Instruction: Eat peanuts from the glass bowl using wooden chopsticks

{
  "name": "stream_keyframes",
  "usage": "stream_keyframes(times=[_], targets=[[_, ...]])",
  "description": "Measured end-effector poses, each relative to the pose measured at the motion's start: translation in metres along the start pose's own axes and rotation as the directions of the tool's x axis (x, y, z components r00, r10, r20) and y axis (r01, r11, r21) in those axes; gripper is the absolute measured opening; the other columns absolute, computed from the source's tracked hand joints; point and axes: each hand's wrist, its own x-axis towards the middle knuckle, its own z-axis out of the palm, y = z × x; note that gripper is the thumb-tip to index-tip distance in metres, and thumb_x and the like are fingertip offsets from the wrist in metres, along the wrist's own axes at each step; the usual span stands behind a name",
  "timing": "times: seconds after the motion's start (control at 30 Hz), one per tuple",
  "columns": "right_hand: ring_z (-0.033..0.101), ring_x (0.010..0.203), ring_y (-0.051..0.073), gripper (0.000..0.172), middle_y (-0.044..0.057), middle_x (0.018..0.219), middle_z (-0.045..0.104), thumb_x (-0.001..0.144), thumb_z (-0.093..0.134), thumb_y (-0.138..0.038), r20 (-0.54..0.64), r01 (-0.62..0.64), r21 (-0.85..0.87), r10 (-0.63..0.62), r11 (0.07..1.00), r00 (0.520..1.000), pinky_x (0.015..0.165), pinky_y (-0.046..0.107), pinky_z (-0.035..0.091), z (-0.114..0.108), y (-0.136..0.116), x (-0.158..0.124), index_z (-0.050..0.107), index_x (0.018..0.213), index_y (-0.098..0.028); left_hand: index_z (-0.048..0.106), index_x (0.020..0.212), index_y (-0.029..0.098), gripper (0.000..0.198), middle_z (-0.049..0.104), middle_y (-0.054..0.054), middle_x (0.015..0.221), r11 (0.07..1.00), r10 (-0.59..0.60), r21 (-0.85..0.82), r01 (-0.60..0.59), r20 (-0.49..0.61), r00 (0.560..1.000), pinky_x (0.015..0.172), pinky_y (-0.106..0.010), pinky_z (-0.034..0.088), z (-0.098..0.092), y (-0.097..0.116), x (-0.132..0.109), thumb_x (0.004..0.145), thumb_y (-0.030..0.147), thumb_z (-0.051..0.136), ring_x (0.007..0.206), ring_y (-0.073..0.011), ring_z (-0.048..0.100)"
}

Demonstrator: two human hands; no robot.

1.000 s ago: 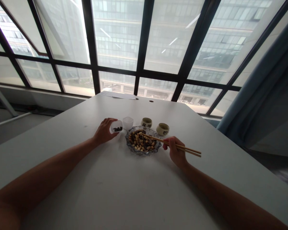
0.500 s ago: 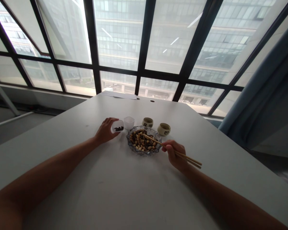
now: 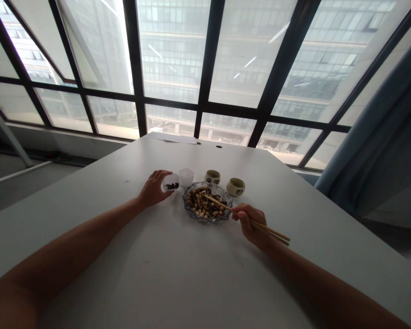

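Note:
My left hand [image 3: 155, 188] is wrapped round a small translucent plastic cup [image 3: 169, 179], tilted so its mouth faces me. Dark seeds [image 3: 172, 186] lie inside that cup. In my right hand [image 3: 250, 221] is a pair of wooden chopsticks [image 3: 222, 205], their tips down among the nuts and seeds [image 3: 203, 205] in a scalloped glass bowl [image 3: 210, 222]. Pale peanuts and dark striped seeds are mixed there. Whether the tips pinch a seed is too small to tell.
A second translucent cup [image 3: 186, 177] stands just behind the bowl's left side. Two cream ceramic cups with dark characters, a left one [image 3: 212, 177] and a right one [image 3: 235, 187], stand behind the bowl. Paper [image 3: 173, 138] lies at the white table's [image 3: 150, 274] far edge, before windows.
The whole view has shifted slightly, with everything a little lower and to the right. Both hands keep their holds, and the chopstick tips stay in the bowl.

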Motion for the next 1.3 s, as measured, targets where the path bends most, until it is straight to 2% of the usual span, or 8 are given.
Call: stream_keyframes(times=[0.2, 0.33, 0.47, 0.6, 0.73, 0.9, 1.17, 1.3], targets=[[0.062, 0.052, 0.014, 0.028, 0.000, 0.060, 0.065, 0.102, 0.047, -0.038, -0.055, -0.029, 0.018, 0.030, 0.999, 0.998, 0.051, 0.025, 0.050, 0.001, -0.008, 0.008, 0.065, 0.089, -0.021, 0.051, 0.128, 0.020, 0.056, 0.062, -0.012, 0.120, 1.000, 0.016, -0.013, -0.016, -0.004, 1.000, 0.098, -0.047, 0.050, 0.001, 0.004, 0.001, 0.078, 0.032, 0.073, 0.113, -0.0307, 0.057], [0.062, 0.057, 0.015, 0.024, 0.002, 0.067, 0.065, 0.102, 0.048, -0.037, 0.015, 0.151, 0.036, -0.151, 0.988, 0.988, 0.054, 0.026, 0.049, 0.007, -0.027, 0.035, 0.065, 0.093, -0.021, 0.051, 0.130, 0.020, 0.057, 0.063, -0.012, 0.121, 1.000, 0.011, -0.024, -0.011, 0.002, 1.000, 0.098, -0.047, 0.050, 0.001, 0.005, 0.001, 0.079, 0.035, 0.072, 0.112, -0.0306, 0.057], [0.060, 0.060, 0.016, 0.022, 0.003, 0.070, 0.064, 0.101, 0.050, -0.037, 0.182, 0.433, 0.049, -0.435, 0.900, 0.882, 0.056, 0.027, 0.048, 0.023, -0.042, 0.076, 0.064, 0.096, -0.021, 0.051, 0.132, 0.019, 0.060, 0.062, -0.013, 0.121, 1.000, -0.001, -0.030, 0.001, 0.000, 1.000, 0.100, -0.048, 0.050, 0.002, 0.006, 0.002, 0.080, 0.040, 0.073, 0.113, -0.0313, 0.057], [0.058, 0.062, 0.017, 0.027, 0.004, 0.071, 0.064, 0.102, 0.048, -0.039, 0.295, 0.497, 0.023, -0.481, 0.867, 0.826, 0.060, 0.029, 0.047, 0.051, -0.039, 0.100, 0.064, 0.089, -0.020, 0.052, 0.131, 0.019, 0.059, 0.063, -0.012, 0.120, 0.999, -0.012, -0.048, 0.012, -0.003, 1.000, 0.100, -0.048, 0.050, 0.001, 0.008, 0.003, 0.080, 0.042, 0.072, 0.113, -0.0307, 0.058], [0.057, 0.063, 0.015, 0.035, 0.003, 0.070, 0.064, 0.100, 0.051, -0.045, 0.405, 0.282, -0.019, -0.250, 0.959, 0.879, 0.061, 0.027, 0.045, 0.078, -0.032, 0.106, 0.062, 0.078, -0.020, 0.053, 0.132, 0.020, 0.060, 0.063, -0.012, 0.121, 0.998, -0.022, -0.052, 0.022, 0.005, 1.000, 0.100, -0.048, 0.050, 0.001, 0.009, 0.003, 0.079, 0.042, 0.073, 0.113, -0.0309, 0.058], [0.050, 0.054, 0.012, 0.040, -0.001, 0.061, 0.057, 0.100, 0.049, -0.043, 0.207, 0.058, -0.067, -0.043, 0.996, 0.977, 0.055, 0.026, 0.039, 0.076, -0.041, 0.108, 0.057, 0.069, -0.020, 0.052, 0.132, 0.019, 0.061, 0.063, -0.013, 0.121, 0.998, -0.017, -0.052, 0.017, 0.000, 1.000, 0.099, -0.047, 0.050, 0.001, 0.008, 0.003, 0.080, 0.043, 0.072, 0.113, -0.0309, 0.058], [0.057, 0.052, 0.014, 0.054, 0.003, 0.058, 0.062, 0.097, 0.043, -0.061, 0.106, -0.143, 0.006, 0.142, 0.990, 0.984, 0.051, 0.026, 0.044, 0.038, -0.048, 0.099, 0.060, 0.066, -0.020, 0.052, 0.132, 0.021, 0.059, 0.064, -0.012, 0.119, 0.998, -0.034, -0.045, 0.034, 0.009, 0.999, 0.100, -0.047, 0.050, 0.001, 0.009, 0.003, 0.081, 0.043, 0.071, 0.112, -0.0298, 0.059], [0.047, 0.036, 0.012, 0.068, 0.001, 0.040, 0.051, 0.087, 0.044, -0.078, 0.056, -0.386, 0.090, 0.382, 0.918, 0.923, 0.037, 0.025, 0.036, 0.016, -0.039, 0.099, 0.060, 0.057, -0.019, 0.053, 0.131, 0.020, 0.058, 0.064, -0.013, 0.120, 0.999, -0.031, -0.043, 0.032, 0.016, 0.999, 0.100, -0.047, 0.050, 0.001, 0.008, 0.003, 0.081, 0.043, 0.071, 0.112, -0.0303, 0.059]])
